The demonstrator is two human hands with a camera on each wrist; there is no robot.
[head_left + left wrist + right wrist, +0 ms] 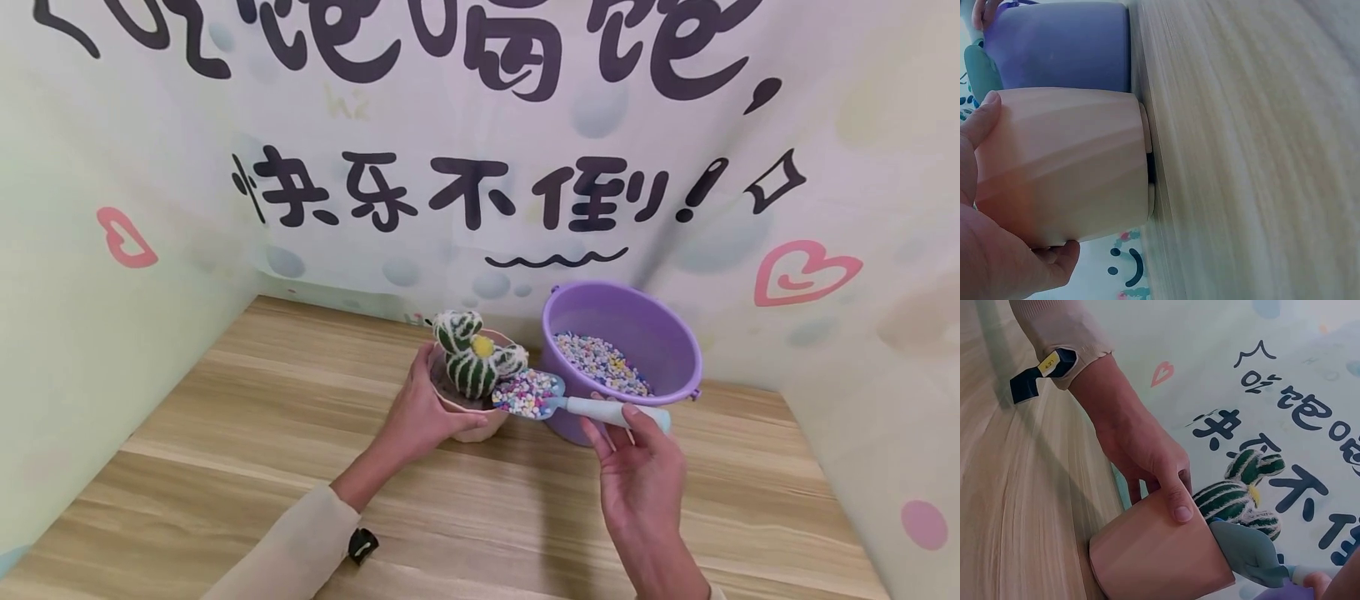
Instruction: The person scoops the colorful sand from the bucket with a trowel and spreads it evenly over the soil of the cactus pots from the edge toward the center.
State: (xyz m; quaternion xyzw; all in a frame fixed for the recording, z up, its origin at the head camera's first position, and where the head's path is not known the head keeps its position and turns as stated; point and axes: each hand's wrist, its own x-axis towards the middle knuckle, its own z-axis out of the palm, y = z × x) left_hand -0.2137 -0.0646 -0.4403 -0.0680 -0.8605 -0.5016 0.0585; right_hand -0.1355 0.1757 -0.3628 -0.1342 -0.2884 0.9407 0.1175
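Observation:
A pink flower pot [480, 427] stands on the table, and my left hand [425, 408] grips it by the side, thumb at the front near the rim. Inside the pot is a striped green cactus [471, 375] with white fuzz and a yellow flower. My right hand [643, 467] holds a small trowel [600, 408] by its pale handle. Colourful pebbles [527, 393] fill its blade, which lies over the pot's right rim beside the cactus. In the right wrist view the trowel's blue-green blade [1249, 550] tips into the pot's mouth.
Right behind the trowel stands a purple bucket [678, 333] with more coloured pebbles [600, 362] in it. The wood-grain table [225, 467] meets a printed cloth backdrop [420, 108] at the back and sides. A black wrist device [363, 546] sits at my left cuff.

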